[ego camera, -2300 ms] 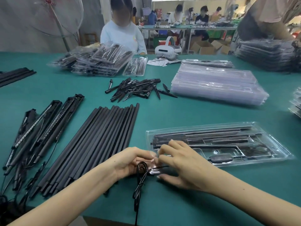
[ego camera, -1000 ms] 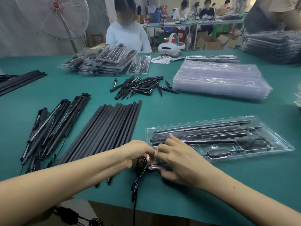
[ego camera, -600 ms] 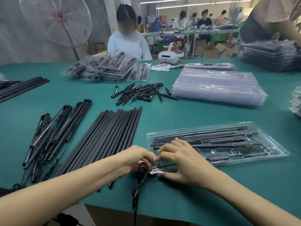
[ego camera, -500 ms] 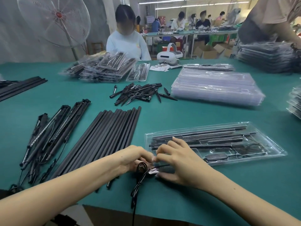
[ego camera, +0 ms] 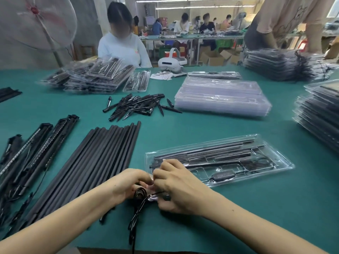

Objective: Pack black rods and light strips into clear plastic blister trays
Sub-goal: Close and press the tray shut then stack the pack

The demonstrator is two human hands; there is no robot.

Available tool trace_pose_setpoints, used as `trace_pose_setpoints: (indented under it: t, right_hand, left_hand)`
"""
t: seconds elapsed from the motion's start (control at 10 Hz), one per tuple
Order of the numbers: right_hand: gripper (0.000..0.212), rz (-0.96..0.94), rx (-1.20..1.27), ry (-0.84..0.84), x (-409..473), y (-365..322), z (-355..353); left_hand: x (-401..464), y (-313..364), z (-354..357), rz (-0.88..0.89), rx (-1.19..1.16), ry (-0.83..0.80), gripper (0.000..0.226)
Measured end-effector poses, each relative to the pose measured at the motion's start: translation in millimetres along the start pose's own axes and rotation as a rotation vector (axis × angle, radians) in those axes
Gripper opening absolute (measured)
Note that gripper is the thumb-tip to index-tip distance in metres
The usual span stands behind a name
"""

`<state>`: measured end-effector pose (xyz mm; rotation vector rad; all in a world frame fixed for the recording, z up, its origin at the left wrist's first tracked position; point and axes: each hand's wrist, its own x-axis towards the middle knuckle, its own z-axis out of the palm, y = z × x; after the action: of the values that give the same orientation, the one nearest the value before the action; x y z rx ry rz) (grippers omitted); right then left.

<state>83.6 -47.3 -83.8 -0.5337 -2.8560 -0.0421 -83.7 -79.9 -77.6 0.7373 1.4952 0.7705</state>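
A clear blister tray (ego camera: 271, 172) lies in front of me on the green table (ego camera: 275, 208), with black rods and a light strip seated in its slots. My left hand (ego camera: 126, 182) and my right hand (ego camera: 174, 186) meet at the tray's near left corner. Both pinch a coiled black cable (ego camera: 139, 194) whose tail (ego camera: 133, 224) runs toward the table edge. A small clear wrap shows between the fingers. A row of long black rods (ego camera: 95, 162) lies to the left, and light strips (ego camera: 36, 149) lie further left.
A pile of short black spikes (ego camera: 139, 106) sits mid-table. Empty clear trays (ego camera: 222, 96) are stacked behind my tray. Packed trays are piled at far left (ego camera: 88, 77), far right (ego camera: 319, 118) and back right (ego camera: 280, 64). A white headset (ego camera: 171, 63) and another worker (ego camera: 122, 44) are across the table.
Both hands stay together at the tray's near left corner, working the coiled cable. Only my head has shifted, so the scene slides slightly in view.
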Motion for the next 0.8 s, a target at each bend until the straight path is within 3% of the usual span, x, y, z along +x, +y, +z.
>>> trace_pose_setpoints:
  t: [0.1, 0.2, 0.3, 0.4, 0.5, 0.6, 0.7, 0.8]
  right_hand:
    - [0.047, 0.024, 0.124, -0.046, -22.6, 20.8, -6.6]
    - [0.063, 0.140, 0.266, 0.126, -63.9, 52.8, -19.7]
    - [0.067, 0.322, 0.149, 0.249, -105.2, 82.4, -29.5]
    - [0.055, 0.329, -0.066, 0.278, -124.0, 92.9, -23.8]
    - [0.038, 0.234, -0.222, 0.363, -123.9, 98.2, -14.7]
    - [0.020, 0.173, -0.324, 0.461, -112.9, 101.2, -10.8]
    - [0.017, 0.122, -0.385, 0.493, -99.4, 98.1, -6.6]
    - [0.020, 0.099, -0.381, 0.470, -90.0, 96.3, -4.4]
  left_hand:
    - [2.9, -1.3, -4.9, 0.017, 0.021, -0.001, 0.007]
    - [6.5, 0.7, -11.7, 0.016, -0.004, -0.001, 0.008]
    - [5.7, 3.3, -8.1, 0.056, 0.068, -0.040, 0.032]
    - [9.0, 2.3, 2.2, 0.056, -0.030, -0.082, 0.036]
    - [9.4, 4.4, 6.5, -0.060, -0.232, -0.110, 0.023]
    - [5.4, 8.8, 6.9, -0.075, -0.245, -0.084, 0.028]
    - [-1.3, 19.7, 2.6, -0.091, -0.166, -0.082, 0.039]
    - [-10.4, 24.0, -4.0, 0.125, 0.598, 0.254, 0.048]
